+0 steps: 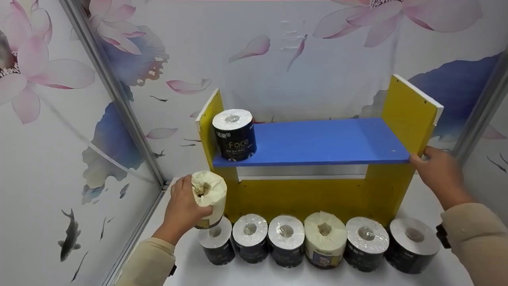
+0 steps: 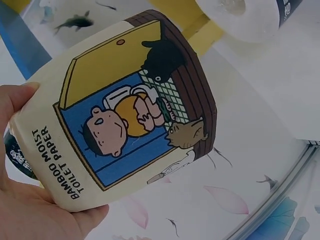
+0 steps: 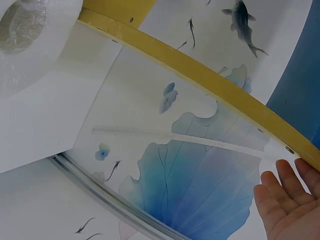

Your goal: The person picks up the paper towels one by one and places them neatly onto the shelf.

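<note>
My left hand grips a cream paper-wrapped toilet roll, tilted, in front of the left end of a yellow and blue shelf. In the left wrist view the roll's printed side shows a cartoon and the words "Bamboo moist toilet paper". Thumb and fingers clasp it round its upper end. At the shelf's right end, my right hand touches the yellow side panel near the blue board's corner. In the right wrist view its fingers are extended beside the panel's edge.
One black-and-white toilet roll stands on the blue board's left end. Before the shelf, a row of several rolls lines the white table, mostly black-wrapped like this one, with one cream roll among them. Flower-printed walls enclose the table.
</note>
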`<action>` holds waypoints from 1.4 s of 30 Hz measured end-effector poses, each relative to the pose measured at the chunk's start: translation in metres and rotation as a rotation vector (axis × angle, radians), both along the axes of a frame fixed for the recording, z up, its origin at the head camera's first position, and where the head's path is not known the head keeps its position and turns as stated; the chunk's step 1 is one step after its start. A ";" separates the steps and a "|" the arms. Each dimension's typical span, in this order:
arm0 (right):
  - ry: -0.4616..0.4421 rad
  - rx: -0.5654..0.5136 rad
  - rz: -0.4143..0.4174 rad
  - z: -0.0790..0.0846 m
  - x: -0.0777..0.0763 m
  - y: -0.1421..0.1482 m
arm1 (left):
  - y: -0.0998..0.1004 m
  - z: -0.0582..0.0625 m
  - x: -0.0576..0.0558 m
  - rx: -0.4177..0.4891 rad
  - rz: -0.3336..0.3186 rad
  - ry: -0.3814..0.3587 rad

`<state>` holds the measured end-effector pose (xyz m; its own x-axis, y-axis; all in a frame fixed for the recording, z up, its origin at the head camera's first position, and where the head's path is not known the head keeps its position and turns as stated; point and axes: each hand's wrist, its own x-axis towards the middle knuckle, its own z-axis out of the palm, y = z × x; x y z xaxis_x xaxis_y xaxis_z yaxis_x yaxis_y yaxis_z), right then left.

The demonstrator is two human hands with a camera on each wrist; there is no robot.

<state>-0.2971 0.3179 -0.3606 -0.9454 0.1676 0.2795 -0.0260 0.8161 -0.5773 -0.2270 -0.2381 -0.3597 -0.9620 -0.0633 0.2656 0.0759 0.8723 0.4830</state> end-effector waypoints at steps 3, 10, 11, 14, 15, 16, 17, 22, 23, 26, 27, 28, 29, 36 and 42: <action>0.001 0.009 -0.006 0.000 0.000 -0.001 | 0.006 0.003 0.002 0.018 -0.018 0.001; 0.001 -0.002 -0.003 -0.001 -0.001 0.001 | 0.018 0.008 0.007 0.016 -0.055 0.027; 0.004 -0.003 -0.002 -0.001 -0.001 0.001 | 0.020 0.008 0.008 0.016 -0.058 0.028; 0.010 0.003 0.002 -0.002 -0.001 0.000 | 0.025 0.010 0.010 0.012 -0.069 0.024; 0.011 0.007 0.003 -0.002 -0.001 0.000 | 0.026 0.011 0.011 0.012 -0.075 0.021; 0.009 0.009 0.002 -0.002 -0.001 0.001 | 0.028 0.012 0.012 0.013 -0.082 0.021; 0.009 0.012 0.000 -0.002 -0.001 0.001 | 0.030 0.013 0.013 0.013 -0.089 0.020; 0.006 0.020 -0.010 -0.001 0.000 0.000 | 0.039 0.019 0.016 0.028 -0.123 0.022; 0.006 0.019 -0.011 -0.001 0.000 0.000 | 0.041 0.020 0.017 0.031 -0.129 0.022; 0.009 0.020 -0.017 -0.002 0.001 0.001 | 0.047 0.023 0.018 0.034 -0.146 0.025; 0.009 0.016 -0.017 -0.002 0.001 0.001 | 0.048 0.024 0.018 0.035 -0.151 0.027; 0.006 0.013 -0.016 -0.002 0.001 0.001 | 0.050 0.025 0.018 0.036 -0.154 0.027; 0.005 0.011 -0.017 -0.002 0.001 0.001 | 0.052 0.026 0.018 0.035 -0.159 0.028; -0.024 -0.031 -0.016 -0.002 -0.001 0.000 | 0.066 0.036 0.019 0.040 -0.185 0.049; -0.027 -0.054 -0.004 -0.001 -0.001 0.000 | 0.079 0.044 0.020 0.053 -0.208 0.063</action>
<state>-0.2981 0.3178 -0.3620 -0.9518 0.1858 0.2442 -0.0064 0.7837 -0.6211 -0.2071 -0.1594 -0.3162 -0.9375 0.1191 0.3270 0.2829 0.8080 0.5167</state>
